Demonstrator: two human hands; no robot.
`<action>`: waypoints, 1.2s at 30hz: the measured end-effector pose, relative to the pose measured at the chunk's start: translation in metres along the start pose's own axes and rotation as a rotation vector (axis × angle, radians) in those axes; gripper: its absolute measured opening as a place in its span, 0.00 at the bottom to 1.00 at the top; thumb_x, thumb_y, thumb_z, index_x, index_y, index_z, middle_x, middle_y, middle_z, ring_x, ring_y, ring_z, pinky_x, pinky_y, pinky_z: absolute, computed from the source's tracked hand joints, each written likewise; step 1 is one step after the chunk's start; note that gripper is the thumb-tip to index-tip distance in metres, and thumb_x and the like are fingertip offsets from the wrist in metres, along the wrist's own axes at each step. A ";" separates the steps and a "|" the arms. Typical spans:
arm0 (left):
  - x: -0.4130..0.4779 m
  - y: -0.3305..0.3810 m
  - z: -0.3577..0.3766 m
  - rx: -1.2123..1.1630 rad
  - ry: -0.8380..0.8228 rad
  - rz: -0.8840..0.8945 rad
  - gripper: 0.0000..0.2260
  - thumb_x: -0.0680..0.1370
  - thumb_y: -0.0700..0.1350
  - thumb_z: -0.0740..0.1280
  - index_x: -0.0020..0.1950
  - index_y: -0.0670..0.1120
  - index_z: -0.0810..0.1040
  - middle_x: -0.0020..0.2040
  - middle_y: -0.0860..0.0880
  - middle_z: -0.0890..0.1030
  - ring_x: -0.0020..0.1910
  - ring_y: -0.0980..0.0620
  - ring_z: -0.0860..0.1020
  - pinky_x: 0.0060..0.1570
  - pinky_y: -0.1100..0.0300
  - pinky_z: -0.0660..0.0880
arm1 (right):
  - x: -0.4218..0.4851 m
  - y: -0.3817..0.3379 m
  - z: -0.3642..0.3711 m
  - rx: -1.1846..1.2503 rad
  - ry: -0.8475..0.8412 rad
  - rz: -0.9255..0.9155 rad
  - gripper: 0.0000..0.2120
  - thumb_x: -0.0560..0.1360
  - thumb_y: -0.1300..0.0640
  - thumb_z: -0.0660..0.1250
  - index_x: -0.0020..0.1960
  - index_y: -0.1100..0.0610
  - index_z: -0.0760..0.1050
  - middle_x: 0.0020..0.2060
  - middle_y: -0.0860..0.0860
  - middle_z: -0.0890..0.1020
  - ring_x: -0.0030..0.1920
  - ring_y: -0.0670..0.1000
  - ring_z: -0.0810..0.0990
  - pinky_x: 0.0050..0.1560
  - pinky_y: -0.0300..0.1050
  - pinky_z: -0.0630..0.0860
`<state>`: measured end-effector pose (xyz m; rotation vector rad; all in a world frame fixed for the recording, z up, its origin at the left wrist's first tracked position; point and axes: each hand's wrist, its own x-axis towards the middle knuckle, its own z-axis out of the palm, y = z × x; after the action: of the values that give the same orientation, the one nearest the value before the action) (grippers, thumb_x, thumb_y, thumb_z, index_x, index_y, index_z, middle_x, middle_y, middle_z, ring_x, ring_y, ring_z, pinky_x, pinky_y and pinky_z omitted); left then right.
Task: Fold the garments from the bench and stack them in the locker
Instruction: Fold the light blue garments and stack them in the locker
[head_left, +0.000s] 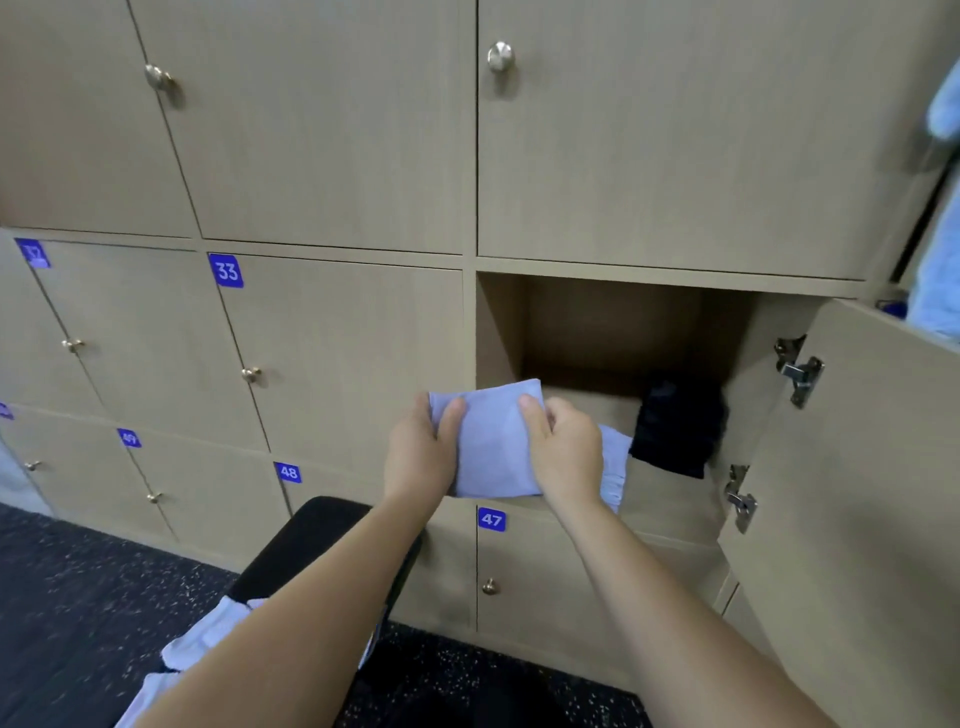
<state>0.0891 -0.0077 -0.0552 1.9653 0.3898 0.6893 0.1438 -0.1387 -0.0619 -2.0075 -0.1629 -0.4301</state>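
Note:
Both my hands hold a folded pale lilac garment (493, 441) at the mouth of the open locker (613, 332). My left hand (421, 452) grips its left edge, thumb on top. My right hand (566, 447) grips its right side. Part of the lilac cloth (613, 467) hangs past my right hand over the locker's front edge. Inside the locker on the right lies a folded black garment (675, 426). Behind my left forearm the black bench (311, 540) carries more pale lilac garments (208, 639).
The locker's door (857, 493) stands swung open on the right, hinges showing. Closed wooden lockers numbered 33, 48 and 47 surround the open one. Light blue cloth (940, 270) hangs at the right edge. The floor is dark speckled rubber (78, 597).

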 end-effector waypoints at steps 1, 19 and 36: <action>-0.001 -0.001 0.006 0.044 0.000 0.032 0.15 0.82 0.53 0.60 0.39 0.48 0.63 0.33 0.50 0.71 0.32 0.52 0.69 0.32 0.58 0.65 | 0.001 0.006 -0.002 -0.029 0.016 -0.004 0.23 0.80 0.47 0.60 0.31 0.56 0.59 0.26 0.51 0.68 0.34 0.56 0.68 0.34 0.49 0.60; 0.034 -0.065 0.135 -0.172 -0.345 -0.349 0.11 0.77 0.44 0.71 0.37 0.40 0.76 0.37 0.43 0.76 0.36 0.48 0.72 0.38 0.57 0.71 | 0.055 0.137 -0.034 -0.011 -0.195 0.363 0.15 0.72 0.58 0.63 0.30 0.55 0.62 0.26 0.48 0.66 0.30 0.51 0.64 0.32 0.42 0.61; 0.131 -0.086 0.239 -0.137 -0.464 -0.318 0.10 0.75 0.45 0.74 0.44 0.37 0.82 0.41 0.45 0.86 0.46 0.44 0.84 0.54 0.50 0.80 | 0.172 0.208 -0.018 -0.078 -0.109 0.418 0.06 0.70 0.63 0.72 0.39 0.53 0.78 0.41 0.53 0.83 0.46 0.54 0.82 0.51 0.49 0.79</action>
<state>0.3412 -0.0645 -0.1778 1.8095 0.3456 0.0489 0.3605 -0.2629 -0.1653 -2.0742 0.2079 -0.0611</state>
